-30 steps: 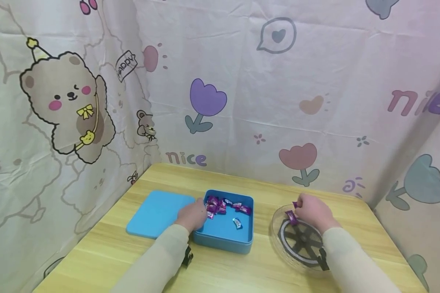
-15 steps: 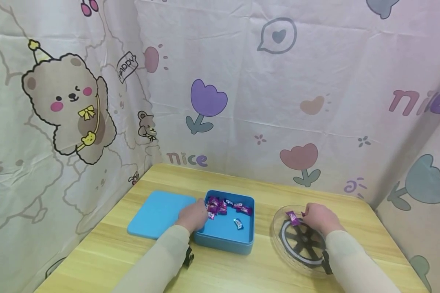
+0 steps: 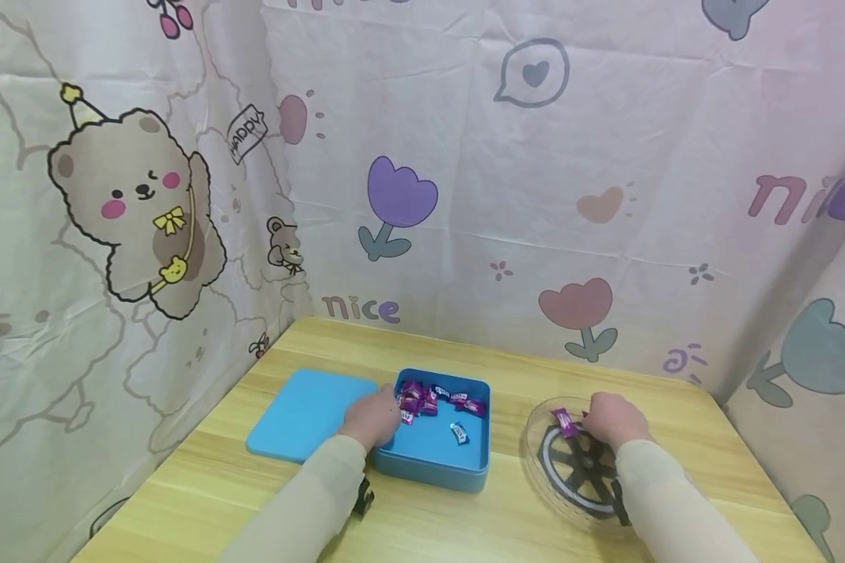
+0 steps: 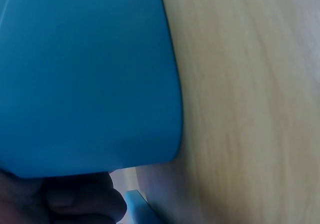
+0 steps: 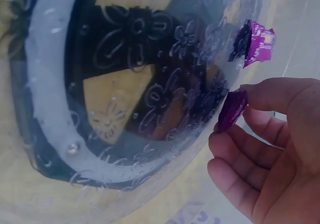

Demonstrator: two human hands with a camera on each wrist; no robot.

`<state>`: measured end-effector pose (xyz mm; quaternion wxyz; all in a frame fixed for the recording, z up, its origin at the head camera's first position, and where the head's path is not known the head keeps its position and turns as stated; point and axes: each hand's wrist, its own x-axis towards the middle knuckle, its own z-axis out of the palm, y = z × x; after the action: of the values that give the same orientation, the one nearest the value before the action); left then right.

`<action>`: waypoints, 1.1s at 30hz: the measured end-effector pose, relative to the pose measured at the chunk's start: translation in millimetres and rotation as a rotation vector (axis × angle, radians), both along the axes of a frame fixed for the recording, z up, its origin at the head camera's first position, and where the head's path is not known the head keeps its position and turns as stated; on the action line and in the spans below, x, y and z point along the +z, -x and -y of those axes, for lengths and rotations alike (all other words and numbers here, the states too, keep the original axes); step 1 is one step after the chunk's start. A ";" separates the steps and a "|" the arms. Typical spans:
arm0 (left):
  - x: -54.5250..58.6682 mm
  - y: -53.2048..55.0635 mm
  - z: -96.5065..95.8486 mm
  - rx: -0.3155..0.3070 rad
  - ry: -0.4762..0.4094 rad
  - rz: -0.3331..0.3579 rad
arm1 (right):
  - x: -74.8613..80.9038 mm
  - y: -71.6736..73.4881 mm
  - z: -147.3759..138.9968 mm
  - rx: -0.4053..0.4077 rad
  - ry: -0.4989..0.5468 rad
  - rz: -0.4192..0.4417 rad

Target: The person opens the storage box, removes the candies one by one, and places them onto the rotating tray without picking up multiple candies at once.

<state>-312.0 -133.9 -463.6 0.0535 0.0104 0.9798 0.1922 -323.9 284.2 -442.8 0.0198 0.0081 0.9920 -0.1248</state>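
My left hand [image 3: 372, 417] grips the left wall of an open blue box [image 3: 429, 473], its thumb by the rim. Curled fingers [image 4: 87, 196] show against the box side in the left wrist view. Inside the box lie several wrapped candies [image 3: 412, 397], mostly purple, with a light blue candy [image 3: 459, 433] apart from the pile. At the far side of a clear patterned dish [image 3: 535, 450], my right hand [image 3: 614, 418] pinches a purple wrapped candy [image 5: 233, 110] between thumb and fingertips. Another purple candy [image 3: 564, 422] rests in the dish, left of that hand.
A flat blue lid [image 3: 303, 414] lies on the wooden table [image 3: 507, 516], left of the box. Through the clear dish shows a dark spoked wheel shape [image 3: 586, 463]. Printed cloth [image 3: 465, 195] hangs behind the table and along both sides.
My right hand has lowered from above the dish's far rim to dish level with the purple candy still pinched. My left hand keeps its place at the box.
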 end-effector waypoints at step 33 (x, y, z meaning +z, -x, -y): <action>-0.4 1.0 -1.6 0.002 0.004 -0.011 | 38.0 -15.6 81.4 0.241 0.007 -0.174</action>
<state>-312.9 -132.3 -464.0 0.0481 0.0104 0.9805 0.1901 -308.3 202.8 -404.9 -0.0512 -0.1220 0.9833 -0.1251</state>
